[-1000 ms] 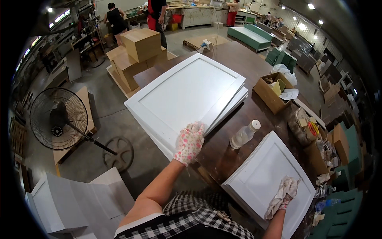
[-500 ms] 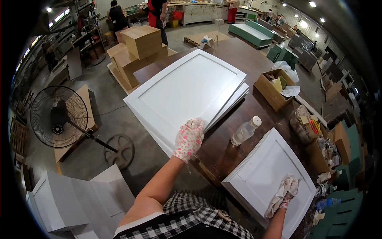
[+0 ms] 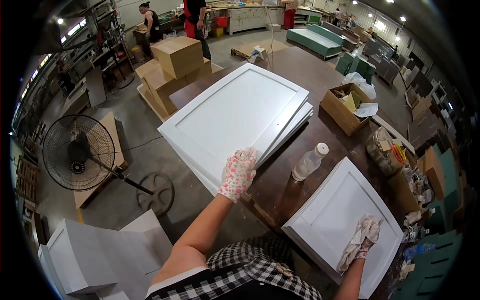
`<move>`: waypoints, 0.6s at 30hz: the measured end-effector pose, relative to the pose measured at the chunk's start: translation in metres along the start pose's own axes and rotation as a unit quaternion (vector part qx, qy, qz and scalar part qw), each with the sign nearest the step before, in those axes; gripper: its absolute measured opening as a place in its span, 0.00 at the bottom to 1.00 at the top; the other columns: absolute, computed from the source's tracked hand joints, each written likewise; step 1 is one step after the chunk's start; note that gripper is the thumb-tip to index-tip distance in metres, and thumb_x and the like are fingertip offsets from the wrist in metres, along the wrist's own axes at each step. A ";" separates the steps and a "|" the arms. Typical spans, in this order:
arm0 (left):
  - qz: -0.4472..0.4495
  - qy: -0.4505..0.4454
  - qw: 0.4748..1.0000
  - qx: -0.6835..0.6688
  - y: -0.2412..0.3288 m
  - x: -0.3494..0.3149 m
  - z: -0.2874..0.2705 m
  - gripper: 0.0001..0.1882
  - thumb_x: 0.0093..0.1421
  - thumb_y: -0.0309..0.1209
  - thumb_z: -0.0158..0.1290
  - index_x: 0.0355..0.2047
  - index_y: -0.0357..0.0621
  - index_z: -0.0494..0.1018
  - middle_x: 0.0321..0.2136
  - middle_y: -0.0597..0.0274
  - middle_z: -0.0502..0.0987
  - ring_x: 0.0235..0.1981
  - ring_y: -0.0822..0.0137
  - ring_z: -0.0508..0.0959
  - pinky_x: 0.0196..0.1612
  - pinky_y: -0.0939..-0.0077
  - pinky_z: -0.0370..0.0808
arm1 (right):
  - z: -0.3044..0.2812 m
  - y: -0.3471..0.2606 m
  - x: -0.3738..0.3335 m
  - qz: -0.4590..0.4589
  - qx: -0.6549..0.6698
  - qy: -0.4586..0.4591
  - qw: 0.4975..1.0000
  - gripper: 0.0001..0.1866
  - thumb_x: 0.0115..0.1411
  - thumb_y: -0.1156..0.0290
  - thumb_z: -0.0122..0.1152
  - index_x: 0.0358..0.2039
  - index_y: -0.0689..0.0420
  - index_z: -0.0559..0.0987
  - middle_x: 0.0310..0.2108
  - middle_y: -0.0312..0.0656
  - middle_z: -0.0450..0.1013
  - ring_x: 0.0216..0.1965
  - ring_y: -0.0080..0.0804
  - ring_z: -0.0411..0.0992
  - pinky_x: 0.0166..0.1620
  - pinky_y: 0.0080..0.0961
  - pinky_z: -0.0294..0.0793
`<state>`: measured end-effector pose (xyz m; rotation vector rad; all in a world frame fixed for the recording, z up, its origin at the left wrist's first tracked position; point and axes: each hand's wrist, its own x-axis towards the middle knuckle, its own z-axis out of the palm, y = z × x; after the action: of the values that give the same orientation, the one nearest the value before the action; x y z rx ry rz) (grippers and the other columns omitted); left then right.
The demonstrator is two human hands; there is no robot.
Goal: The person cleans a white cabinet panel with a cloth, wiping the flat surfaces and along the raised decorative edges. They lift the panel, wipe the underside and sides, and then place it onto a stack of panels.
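Fingers of the right hand, in a floral-print glove, are largely hidden by a crumpled off-white cloth; its grip is closed on that cloth, which lies against the top white rectangular panel of the nearer stack at lower right. The right forearm covers part of this panel's near end. The left hand, in a white glove with pink flowers, rests on the near edge of the white framed panel topping the farther stack; its fingertips are obscured, and whether this grip is closed cannot be told. Panels beneath show only as edges; their number cannot be made out. Both stacks lie on the dark brown worktop, a clear bottle with a white cap upright between them, its contents indistinct. The co-worker in red and black is cut off above the shoulders.

Compared with half a second earlier, both hands occupy the same places on their panels; the black-clad co-worker at upper left has turned side-on.
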<state>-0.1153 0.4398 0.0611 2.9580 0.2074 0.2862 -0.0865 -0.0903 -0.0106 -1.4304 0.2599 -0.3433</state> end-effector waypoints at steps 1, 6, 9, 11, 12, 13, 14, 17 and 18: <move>0.004 -0.003 1.000 0.002 -0.001 -0.001 -0.001 0.31 0.55 0.38 0.57 0.59 0.47 0.64 0.58 0.56 0.65 0.58 0.57 0.64 0.58 0.60 0.64 | 0.001 -0.003 -0.001 -0.010 0.015 -0.041 0.999 0.10 0.67 0.66 0.48 0.35 0.58 0.74 0.25 0.33 0.70 0.25 0.23 0.68 0.33 0.25 0.76; 0.033 0.004 0.999 -0.011 0.006 0.003 -0.009 0.31 0.54 0.36 0.58 0.58 0.44 0.64 0.55 0.54 0.67 0.57 0.55 0.66 0.57 0.59 0.65 | -0.019 -0.003 0.010 -0.280 -0.368 -0.098 0.881 0.09 0.64 0.67 0.51 0.32 0.59 0.75 0.25 0.34 0.71 0.27 0.23 0.69 0.33 0.26 0.76; 0.063 0.154 0.982 -0.084 0.017 0.002 -0.006 0.27 0.52 0.32 0.58 0.54 0.41 0.69 0.50 0.51 0.72 0.54 0.51 0.68 0.56 0.58 0.65 | -0.002 -0.022 -0.002 -0.159 -0.285 -0.142 0.935 0.09 0.64 0.67 0.52 0.30 0.57 0.74 0.25 0.35 0.71 0.26 0.24 0.69 0.31 0.26 0.74; 0.100 0.157 0.964 -0.192 0.035 -0.005 -0.010 0.24 0.54 0.28 0.57 0.52 0.40 0.71 0.50 0.51 0.73 0.53 0.52 0.70 0.57 0.60 0.66 | -0.002 -0.014 0.001 -0.023 -0.089 -0.127 0.988 0.10 0.65 0.66 0.49 0.28 0.55 0.73 0.24 0.34 0.71 0.25 0.24 0.69 0.29 0.23 0.71; 0.128 0.158 0.943 -0.261 0.044 -0.008 -0.004 0.22 0.54 0.27 0.57 0.52 0.40 0.72 0.50 0.51 0.73 0.53 0.52 0.71 0.57 0.61 0.66 | -0.005 -0.009 0.002 0.013 -0.018 -0.104 0.994 0.10 0.66 0.66 0.48 0.28 0.54 0.73 0.24 0.34 0.70 0.24 0.25 0.69 0.28 0.20 0.70; 0.154 0.135 0.930 -0.305 0.054 -0.012 0.000 0.21 0.55 0.26 0.57 0.51 0.40 0.73 0.50 0.52 0.74 0.52 0.54 0.72 0.57 0.63 0.67 | 0.019 -0.011 -0.008 -0.044 -0.133 -0.032 0.990 0.11 0.66 0.66 0.47 0.28 0.53 0.73 0.24 0.34 0.71 0.24 0.26 0.70 0.26 0.20 0.70; 0.173 0.090 0.916 -0.350 0.065 -0.012 0.006 0.21 0.56 0.26 0.56 0.51 0.39 0.73 0.50 0.52 0.75 0.53 0.55 0.72 0.57 0.64 0.68 | 0.021 -0.012 -0.004 0.037 0.028 -0.030 0.998 0.12 0.67 0.66 0.46 0.28 0.53 0.74 0.24 0.34 0.72 0.24 0.26 0.71 0.26 0.20 0.72; 0.233 0.008 0.885 -0.402 0.103 -0.009 0.027 0.21 0.56 0.26 0.56 0.52 0.37 0.72 0.50 0.52 0.75 0.52 0.55 0.73 0.57 0.64 0.68 | 0.027 -0.015 -0.007 0.062 0.101 0.031 0.992 0.13 0.68 0.63 0.47 0.34 0.56 0.77 0.26 0.36 0.74 0.26 0.27 0.74 0.28 0.21 0.76; 0.244 -0.024 0.877 -0.414 0.119 -0.008 0.031 0.22 0.57 0.27 0.56 0.53 0.38 0.71 0.50 0.52 0.74 0.53 0.55 0.73 0.56 0.64 0.68 | 0.021 -0.012 -0.007 0.056 0.100 0.049 0.992 0.13 0.68 0.63 0.47 0.34 0.56 0.77 0.26 0.36 0.74 0.26 0.27 0.74 0.28 0.21 0.76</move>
<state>-0.1021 0.3172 0.0503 2.1013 -0.5464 0.2666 -0.0858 -0.0695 0.0038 -1.1976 0.3742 -0.3386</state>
